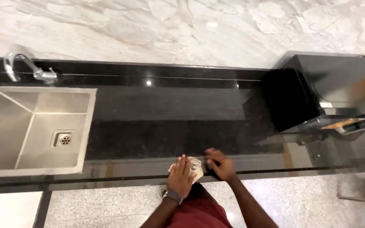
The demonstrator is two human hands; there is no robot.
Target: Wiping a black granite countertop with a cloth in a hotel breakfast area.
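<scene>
My left hand lies flat, fingers together, on a small pale crumpled cloth at the front edge of the black stone counter. A grey band sits on that wrist. My right hand rests just right of the cloth, fingers bent and touching its right edge on the counter lip. Most of the cloth is hidden under my left hand.
A steel sink with a round drain is set into the counter at the left, a chrome tap behind it. A black box-shaped appliance stands at the right. Marble wall behind; speckled floor below.
</scene>
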